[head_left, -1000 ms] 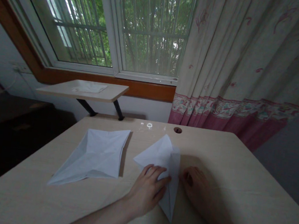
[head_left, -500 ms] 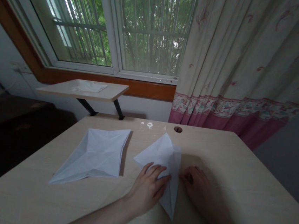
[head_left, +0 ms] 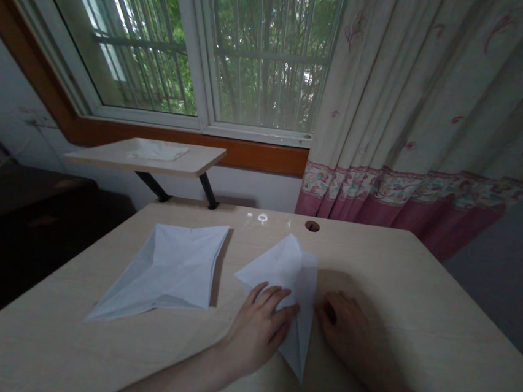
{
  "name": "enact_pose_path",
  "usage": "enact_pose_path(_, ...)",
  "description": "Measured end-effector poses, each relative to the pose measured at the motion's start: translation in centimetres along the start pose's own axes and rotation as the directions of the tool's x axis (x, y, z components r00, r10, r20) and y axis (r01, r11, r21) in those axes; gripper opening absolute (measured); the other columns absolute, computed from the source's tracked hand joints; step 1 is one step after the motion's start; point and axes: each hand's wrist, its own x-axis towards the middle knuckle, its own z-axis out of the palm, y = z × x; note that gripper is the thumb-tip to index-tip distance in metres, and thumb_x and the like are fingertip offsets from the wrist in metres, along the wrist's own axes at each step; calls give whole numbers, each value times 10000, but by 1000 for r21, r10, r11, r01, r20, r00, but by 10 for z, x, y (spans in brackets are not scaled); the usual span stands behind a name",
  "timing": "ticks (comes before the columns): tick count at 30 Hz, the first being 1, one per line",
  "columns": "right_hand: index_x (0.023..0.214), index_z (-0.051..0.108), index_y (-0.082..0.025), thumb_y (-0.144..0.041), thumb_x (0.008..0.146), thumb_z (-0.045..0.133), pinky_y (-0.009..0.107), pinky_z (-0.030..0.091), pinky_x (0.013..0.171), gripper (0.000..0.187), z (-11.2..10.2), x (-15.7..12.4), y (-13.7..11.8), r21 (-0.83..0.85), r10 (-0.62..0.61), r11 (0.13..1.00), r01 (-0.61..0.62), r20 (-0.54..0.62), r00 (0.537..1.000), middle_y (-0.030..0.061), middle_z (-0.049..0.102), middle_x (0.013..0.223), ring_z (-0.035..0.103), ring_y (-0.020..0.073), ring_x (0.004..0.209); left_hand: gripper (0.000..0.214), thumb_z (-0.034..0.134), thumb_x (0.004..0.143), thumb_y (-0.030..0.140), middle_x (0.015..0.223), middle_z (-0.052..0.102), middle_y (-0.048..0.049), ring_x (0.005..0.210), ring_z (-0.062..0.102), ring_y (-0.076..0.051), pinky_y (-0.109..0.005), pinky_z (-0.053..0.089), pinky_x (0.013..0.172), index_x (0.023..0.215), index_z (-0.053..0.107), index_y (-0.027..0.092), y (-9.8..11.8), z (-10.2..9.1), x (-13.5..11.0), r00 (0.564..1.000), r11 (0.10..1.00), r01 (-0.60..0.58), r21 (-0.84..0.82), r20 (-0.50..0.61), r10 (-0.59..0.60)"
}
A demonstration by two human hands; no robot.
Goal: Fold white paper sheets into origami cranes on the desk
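A folded sheet of white paper (head_left: 277,265) lies on the table in front of me, with several creased layers and a long point toward me. My left hand (head_left: 260,328) rests on its lower left part, fingers spread and flat. At the paper's right edge is my right hand (head_left: 346,324), with thumb and forefinger pinched together and the other fingers curled in. Its fingertips touch the edge; how much paper is between them is hard to make out. To the left sits a second folded white paper (head_left: 181,265), kite-shaped, with raised edges, touched by neither hand.
The pale wooden table (head_left: 423,285) has a round cable hole (head_left: 312,226) near its back edge. A small raised shelf (head_left: 99,157) on black supports holds crumpled white paper (head_left: 159,151). Behind are a barred window (head_left: 266,55) and a floral curtain (head_left: 417,112).
Almost nothing differs. Both hands and the two papers keep their places, apart from a very slight shift of the whole view.
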Motion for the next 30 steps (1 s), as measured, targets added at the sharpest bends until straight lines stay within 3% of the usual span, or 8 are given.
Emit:
enact_pose_path(9,695,540,-219,-160,847,509,321,418,659,166,0,2,2,92,-56,994,55,5,998,22,628,680,582,195,665,376,536,959,236,1400,548,-47,1294,487,-263,-572,301,1130,1319,571,336,0,-1,2,1000,1000,16,6,19,-16)
enact_pose_path(23,701,570,-207,-124,796,586,345,433,746,127,-16,3,-3,203,-134,974,97,173,976,12,644,709,603,194,688,386,562,936,214,1394,550,-47,1288,490,-268,-564,309,1132,1300,592,339,1,0,1,1000,999,27,25,-1,-27)
enact_pose_path(30,698,561,-195,-96,773,572,348,424,774,125,-23,3,-7,265,-201,956,126,275,940,2,641,708,589,176,695,383,574,927,196,1384,555,-57,1276,499,-267,-564,320,1124,1283,610,331,1,0,1,999,1000,25,-1,-21,-25)
